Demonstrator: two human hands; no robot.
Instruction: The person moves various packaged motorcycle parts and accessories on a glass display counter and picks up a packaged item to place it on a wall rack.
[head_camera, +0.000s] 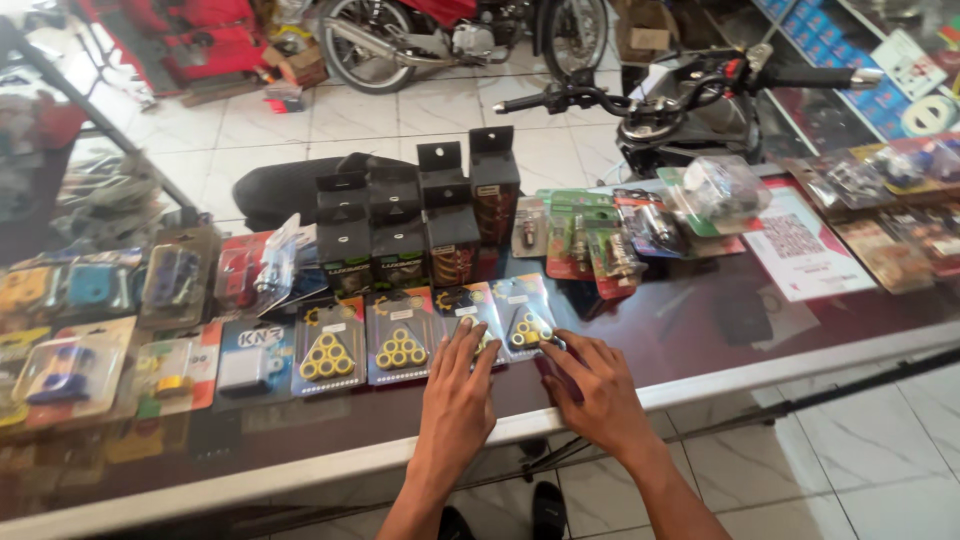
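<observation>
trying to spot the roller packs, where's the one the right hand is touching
In the head view, that roller pack lies at the counter's front edge, rightmost of the row, under the right hand fingertips, beside the left hand.

A glass-topped counter (760, 340) with a pale metal edge crosses the frame. Beyond it, a white tiled floor (260, 130) lies in daylight. A red motorcycle (450, 35) stands at top centre; shelves (850, 50) fill the upper right.

Black boxes (420, 225), motorcycle handlebar (680, 90), white leaflet (805, 250).
</observation>
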